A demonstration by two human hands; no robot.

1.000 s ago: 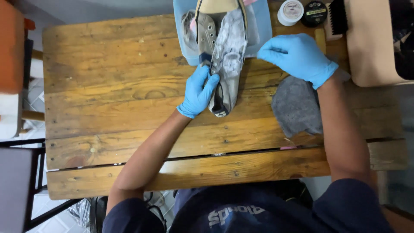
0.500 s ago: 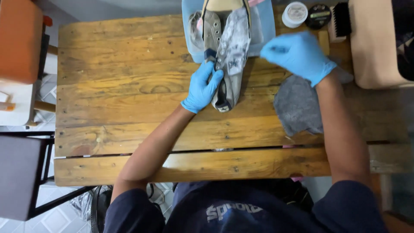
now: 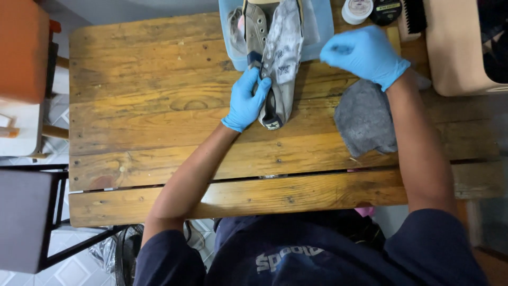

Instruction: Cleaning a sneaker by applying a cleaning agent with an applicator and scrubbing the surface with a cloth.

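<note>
Left hand [image 3: 246, 100] clamps dirty grey shoe [image 3: 280, 58] on worktop [image 3: 159, 106]; right hand [image 3: 365, 53] pinched shut, contents unclear; grey cloth [image 3: 365, 119] unused.

Single head-worn view, looking straight down, fairly near, over wooden table [image 3: 159, 95]

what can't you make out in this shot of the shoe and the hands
Head view only:
- Shoe: toe end cut off by the top edge; left hand covers part of its side.
- Right hand: fingers curled, so whether they pinch anything is hidden.
- Brush and two round tins: cut off by the top edge.
- Grey cloth: right part hidden under the forearm.
</note>
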